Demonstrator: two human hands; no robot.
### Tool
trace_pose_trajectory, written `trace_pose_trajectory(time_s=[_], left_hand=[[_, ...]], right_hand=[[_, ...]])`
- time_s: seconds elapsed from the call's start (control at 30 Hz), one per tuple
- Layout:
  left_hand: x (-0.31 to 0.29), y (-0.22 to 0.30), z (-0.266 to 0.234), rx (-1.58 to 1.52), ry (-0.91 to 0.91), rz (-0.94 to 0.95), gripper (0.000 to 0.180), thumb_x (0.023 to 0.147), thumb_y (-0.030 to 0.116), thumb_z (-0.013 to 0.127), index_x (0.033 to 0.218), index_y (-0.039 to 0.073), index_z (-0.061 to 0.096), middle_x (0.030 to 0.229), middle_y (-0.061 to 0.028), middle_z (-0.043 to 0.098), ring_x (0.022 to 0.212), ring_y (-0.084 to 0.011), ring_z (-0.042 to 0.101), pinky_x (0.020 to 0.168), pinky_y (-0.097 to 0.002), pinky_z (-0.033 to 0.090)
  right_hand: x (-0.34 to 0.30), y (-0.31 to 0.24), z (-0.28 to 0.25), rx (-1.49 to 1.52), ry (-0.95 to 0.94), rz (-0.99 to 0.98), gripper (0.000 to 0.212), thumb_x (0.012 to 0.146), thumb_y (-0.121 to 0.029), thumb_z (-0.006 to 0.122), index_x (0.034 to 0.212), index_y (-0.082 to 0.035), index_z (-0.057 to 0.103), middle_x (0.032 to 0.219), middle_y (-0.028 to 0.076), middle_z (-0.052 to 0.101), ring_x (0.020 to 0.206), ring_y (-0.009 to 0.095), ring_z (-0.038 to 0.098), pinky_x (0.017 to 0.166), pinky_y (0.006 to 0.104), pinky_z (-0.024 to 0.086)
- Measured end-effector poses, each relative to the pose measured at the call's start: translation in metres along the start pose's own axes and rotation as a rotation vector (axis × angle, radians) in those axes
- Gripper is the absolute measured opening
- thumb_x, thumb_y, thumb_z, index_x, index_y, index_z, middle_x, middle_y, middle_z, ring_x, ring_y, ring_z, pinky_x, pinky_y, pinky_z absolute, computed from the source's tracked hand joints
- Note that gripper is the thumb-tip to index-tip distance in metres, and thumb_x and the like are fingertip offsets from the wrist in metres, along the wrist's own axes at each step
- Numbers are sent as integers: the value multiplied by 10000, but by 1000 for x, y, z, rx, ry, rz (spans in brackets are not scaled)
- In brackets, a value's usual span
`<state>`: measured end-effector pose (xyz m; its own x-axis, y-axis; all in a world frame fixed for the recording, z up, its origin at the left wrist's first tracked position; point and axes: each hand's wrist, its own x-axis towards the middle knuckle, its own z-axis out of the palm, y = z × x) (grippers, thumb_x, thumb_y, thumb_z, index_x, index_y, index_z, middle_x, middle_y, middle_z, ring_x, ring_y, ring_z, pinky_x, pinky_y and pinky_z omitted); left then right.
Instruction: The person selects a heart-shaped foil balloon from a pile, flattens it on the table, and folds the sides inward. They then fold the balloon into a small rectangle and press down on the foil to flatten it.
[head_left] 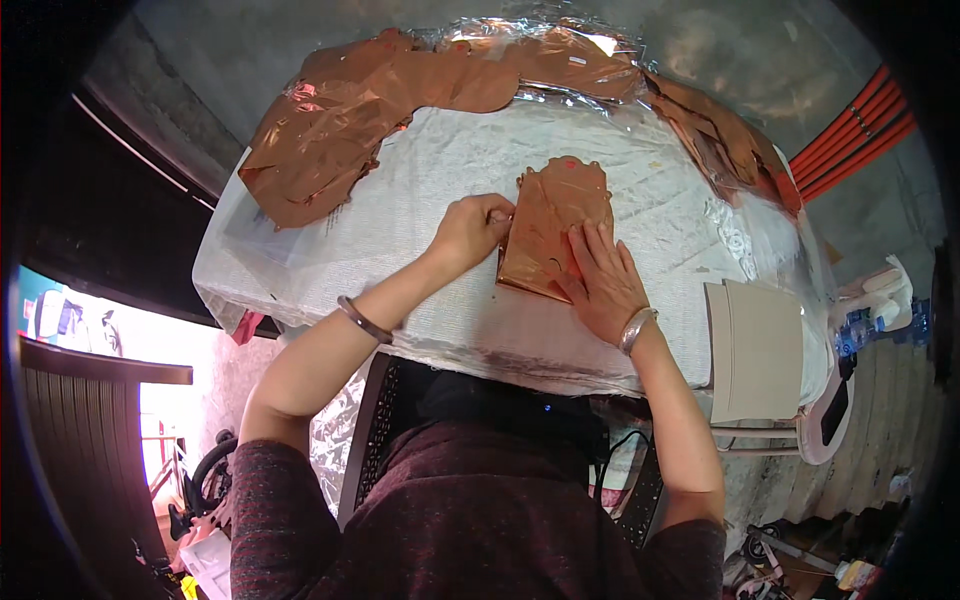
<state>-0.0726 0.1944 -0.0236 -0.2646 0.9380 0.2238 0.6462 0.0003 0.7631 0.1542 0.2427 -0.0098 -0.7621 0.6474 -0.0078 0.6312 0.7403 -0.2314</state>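
A folded, flat piece of shiny copper-coloured foil (560, 205) with a wavy far edge and a small red mark lies on the white-covered table (450, 160). At its left edge my left hand (470, 235) is closed, fingers curled and pinched against the foil's rim; the fingertips are partly hidden. My right hand (605, 285) rests flat on the foil's right side, fingers stretched out and slightly apart, holding nothing.
More copper-coloured foil pieces (320, 140) lie along the table's far left, and others (720, 130) at the far right. Clear plastic wrapping (600, 50) covers some at the back. A beige chair back (757, 350) stands against the near right side. Orange pipes (855, 135) run beyond it.
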Motion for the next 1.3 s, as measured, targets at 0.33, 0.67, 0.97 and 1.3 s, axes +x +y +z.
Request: trace_pose_trajectory(time_s=[0.33, 0.67, 0.97, 1.3], left_hand=[[38, -1, 1, -236, -212, -308, 86, 803, 52, 617, 761, -20, 639, 678, -104, 655, 558, -156, 639, 518, -284, 518], [31, 1, 0, -392, -179, -262, 273, 823, 198, 673, 682, -27, 609, 615, -68, 619, 560, -142, 592, 569, -302, 490], [37, -5, 7, -338, -206, -344, 269, 856, 220, 693, 711, 2, 632, 626, -24, 576, 546, -78, 507, 484, -228, 415], [49, 6, -1, -460, -296, -446, 296, 830, 189, 700, 613, 12, 607, 607, -56, 590, 498, -111, 532, 467, -255, 462]], right_hand=[[0, 2, 4, -13, 29, -8, 628, 958, -398, 434, 1461, -62, 263, 1525, 191, 206, 1429, 321, 161, 1140, 452, 152], [0, 4, 5, 3, 46, -21, 640, 946, -389, 456, 1460, -58, 262, 1522, 197, 212, 1429, 325, 156, 1142, 443, 140], [0, 5, 5, 0, 45, -6, 643, 944, -405, 456, 1455, -61, 274, 1518, 197, 218, 1429, 324, 158, 1141, 447, 144], [0, 2, 4, 10, 60, -2, 646, 946, -428, 444, 1447, -50, 286, 1513, 194, 231, 1422, 332, 176, 1138, 457, 153]])
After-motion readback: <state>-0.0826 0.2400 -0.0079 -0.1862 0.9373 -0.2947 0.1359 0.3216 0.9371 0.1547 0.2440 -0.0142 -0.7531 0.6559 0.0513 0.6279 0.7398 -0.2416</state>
